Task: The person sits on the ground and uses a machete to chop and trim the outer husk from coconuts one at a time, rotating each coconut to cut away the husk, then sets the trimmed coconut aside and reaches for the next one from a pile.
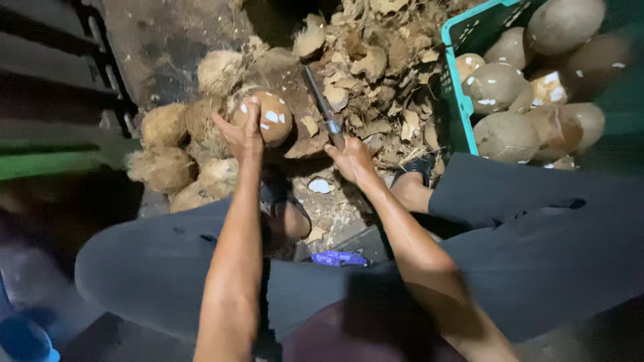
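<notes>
My left hand [240, 133] grips a brown, mostly husked coconut [272, 117] with white nicks in its shell, holding it against a dark block. My right hand [352, 159] holds the handle of a long knife [320, 106] whose blade points up and away, just right of the coconut. The blade is close to the coconut, apart from it.
Several fibrous unhusked coconuts [176, 144] lie piled at the left. A heap of husk scraps [379, 74] covers the ground ahead. A teal plastic crate [455, 94] at the right holds several peeled coconuts [503, 87]. My knees frame the work spot; a blue object [339, 258] lies between them.
</notes>
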{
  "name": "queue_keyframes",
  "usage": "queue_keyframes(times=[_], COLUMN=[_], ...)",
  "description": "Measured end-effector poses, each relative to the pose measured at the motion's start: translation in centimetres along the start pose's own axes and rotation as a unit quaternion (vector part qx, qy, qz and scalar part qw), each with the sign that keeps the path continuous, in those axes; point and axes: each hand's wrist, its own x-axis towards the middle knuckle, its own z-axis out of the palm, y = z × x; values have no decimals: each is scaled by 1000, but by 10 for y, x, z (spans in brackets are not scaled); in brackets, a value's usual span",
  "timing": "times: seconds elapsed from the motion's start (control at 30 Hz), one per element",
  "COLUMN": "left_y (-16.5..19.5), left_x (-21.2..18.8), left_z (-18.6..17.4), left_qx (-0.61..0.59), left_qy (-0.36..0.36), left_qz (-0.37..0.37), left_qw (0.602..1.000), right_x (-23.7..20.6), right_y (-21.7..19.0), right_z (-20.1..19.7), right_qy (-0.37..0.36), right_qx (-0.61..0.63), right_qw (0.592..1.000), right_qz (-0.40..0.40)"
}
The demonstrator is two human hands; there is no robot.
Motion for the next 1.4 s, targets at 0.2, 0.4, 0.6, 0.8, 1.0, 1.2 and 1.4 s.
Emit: queue_keyframes(times=[0.2,0.4,0.6,0.8,1.0,1.2,1.4], left_y=[10,-7,-2,0,0,2,-1], left_x=[-7,23,27,24,11,1,-3], left_z=[14,-20,-29,-5,0,7,11], left_qx=[115,-223,86,36,21,73,52], left_qy=[70,-67,-209,-89,-30,-26,-17], left_qz=[5,-87,20,15,-11,91,103], left_qw=[991,969,974,995,999,993,993], right_x=[-5,-7,-3,-12,-21,-34,-43], right_y=[-5,1,-6,-26,-42,-57,-70], right_z=[-14,-17,-56,-64,-23,-25,-28], right_qy=[-45,-180,58,48,17,3,88], right_qx=[21,-23,109,-2,72,65,159], right_qw=[999,982,984,998,995,990,971], right_qz=[11,60,130,-30,-72,-129,-158])
